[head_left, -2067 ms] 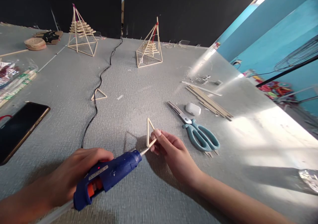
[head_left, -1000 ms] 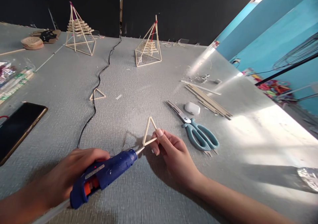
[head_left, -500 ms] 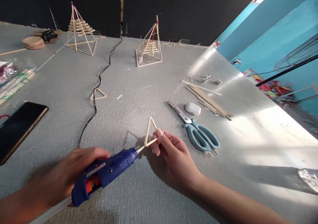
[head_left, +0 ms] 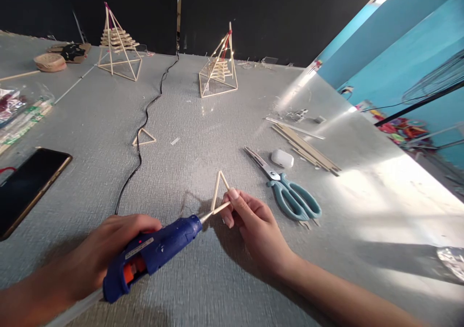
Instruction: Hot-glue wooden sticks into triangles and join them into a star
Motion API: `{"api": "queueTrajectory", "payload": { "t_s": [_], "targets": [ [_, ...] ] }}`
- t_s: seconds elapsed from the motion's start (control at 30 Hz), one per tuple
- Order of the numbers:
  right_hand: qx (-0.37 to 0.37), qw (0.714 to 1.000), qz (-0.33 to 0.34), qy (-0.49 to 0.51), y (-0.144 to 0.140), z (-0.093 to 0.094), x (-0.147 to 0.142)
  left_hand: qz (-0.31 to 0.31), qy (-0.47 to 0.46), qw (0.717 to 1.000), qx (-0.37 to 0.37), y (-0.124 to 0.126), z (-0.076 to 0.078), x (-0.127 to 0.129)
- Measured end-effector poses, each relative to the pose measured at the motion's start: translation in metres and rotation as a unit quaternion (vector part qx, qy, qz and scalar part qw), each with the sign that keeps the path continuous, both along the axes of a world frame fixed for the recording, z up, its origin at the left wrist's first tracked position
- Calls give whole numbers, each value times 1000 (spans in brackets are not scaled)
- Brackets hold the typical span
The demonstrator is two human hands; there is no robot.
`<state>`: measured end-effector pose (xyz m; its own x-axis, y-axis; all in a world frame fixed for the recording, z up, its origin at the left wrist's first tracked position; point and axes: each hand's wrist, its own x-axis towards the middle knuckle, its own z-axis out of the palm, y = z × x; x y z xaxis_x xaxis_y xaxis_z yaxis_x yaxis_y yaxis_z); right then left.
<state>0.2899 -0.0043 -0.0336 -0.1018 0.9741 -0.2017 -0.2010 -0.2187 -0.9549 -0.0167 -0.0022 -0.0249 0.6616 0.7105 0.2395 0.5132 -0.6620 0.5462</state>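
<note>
My left hand (head_left: 119,237) is wrapped round a blue hot glue gun (head_left: 159,249), with a clear glue stick (head_left: 78,308) coming out of its back end. The gun's metal nozzle touches, or nearly touches, the lower left corner of a small wooden stick triangle (head_left: 216,190). Thumb and fingers of my right hand (head_left: 253,225) pinch that triangle by its right side, and the fingertips hide its right corner. Blue-handled scissors (head_left: 290,194) lie partly open, just beyond my right hand. Another small stick triangle (head_left: 147,142) rests flat under a black cord (head_left: 146,116).
Two stick pyramids, one on the left (head_left: 119,51) and one with tiny lights (head_left: 218,70), stand at the back. A phone (head_left: 34,186) lies left. Right of centre are a white earbud case (head_left: 282,158) and loose wooden sticks (head_left: 304,148). A tape roll (head_left: 50,63) sits far left.
Both hands, the glue gun and the triangle stay almost where they were; the nozzle tip has shifted very slightly at the corner. Small lights now glow on the right-hand pyramid.
</note>
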Motion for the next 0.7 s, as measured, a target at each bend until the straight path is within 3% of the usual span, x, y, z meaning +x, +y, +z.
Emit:
{"api": "queueTrajectory", "payload": {
  "t_s": [0.13,0.7],
  "targets": [
    [-6,1000,3,11,0,1,-1,-12,10,998,-54,-1,-5,-3],
    [-3,1000,5,-1,1,2,-2,-12,16,998,-58,-1,-4,-3]
  ]
}}
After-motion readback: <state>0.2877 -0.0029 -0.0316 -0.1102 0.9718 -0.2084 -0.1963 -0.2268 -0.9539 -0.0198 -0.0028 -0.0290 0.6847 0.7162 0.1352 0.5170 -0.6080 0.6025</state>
